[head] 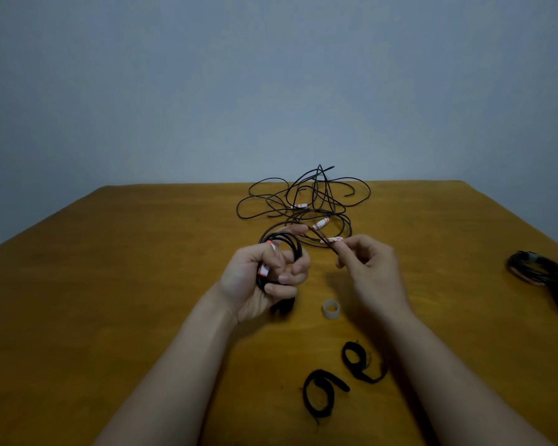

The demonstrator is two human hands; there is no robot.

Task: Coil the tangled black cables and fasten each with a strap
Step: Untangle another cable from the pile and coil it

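the left hand (pixel 264 278) is curled round a small coil (pixel 284 243) of black cable, gripping several loops above the table (pixel 142 252). the right hand (pixel 368 268) pinches the running strand (pixel 322 240) just beside it between thumb and fingertips, its other fingers loosely bent. that strand leads back to the tangle (pixel 303 201), which lies loose toward the far edge with white-and-red tags (pixel 319 224) among it.

the step in hand looks like winding this cable, with plenty left in the tangle. the next move calls for laying the pinched strand round onto the coil while teasing it free without dragging other loops along.

two black straps (pixel 322 394) lie untouched near the front edge. a small roll of tape (pixel 331 308) sits between them and the hands, and two bundled coils (pixel 541 275) rest at the far right.
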